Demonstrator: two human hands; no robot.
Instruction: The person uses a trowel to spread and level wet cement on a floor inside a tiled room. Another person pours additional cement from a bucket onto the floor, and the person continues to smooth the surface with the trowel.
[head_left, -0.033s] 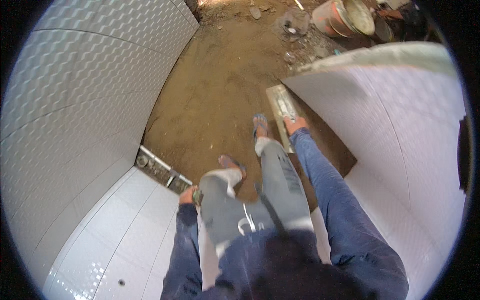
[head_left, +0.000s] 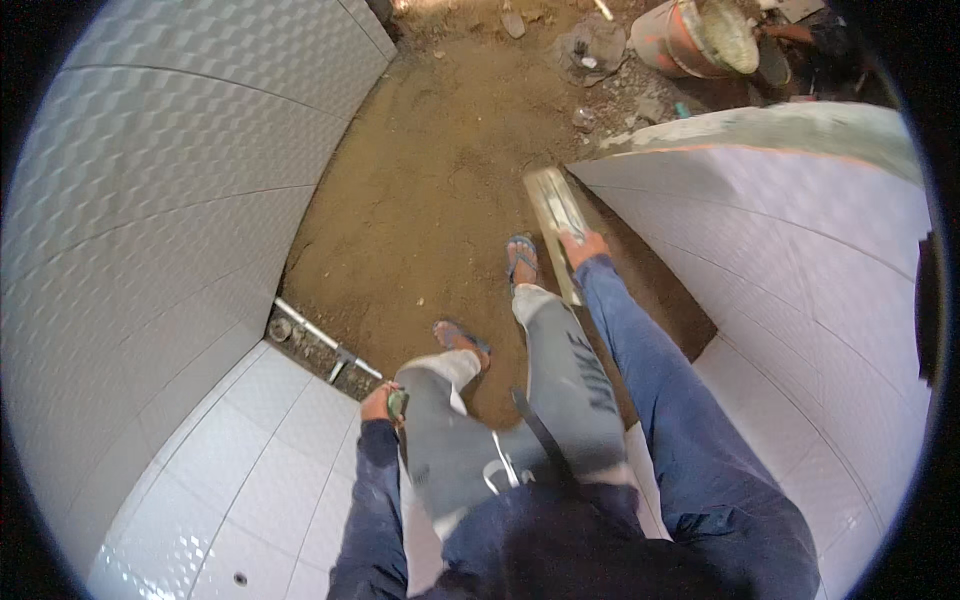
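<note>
worn are navy sleeves (head_left: 640,330), grey trousers (head_left: 562,350) with white drawstring (head_left: 506,461) and blue flip-flops (head_left: 522,259).

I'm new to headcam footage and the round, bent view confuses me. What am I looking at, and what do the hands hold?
There is no machine here, just a person with two bare hands. The view comes from a wide fisheye camera on the person's head, looking down, which is why straight edges bend. The right hand holds a long, flat trowel. The left hand is beside the knee, next to a small greenish thing too unclear to name. The sandalled feet stand on brown ground between tiled walls. A white pipe lies at the lower left, and a tilted orange bucket is at the upper right.
</note>
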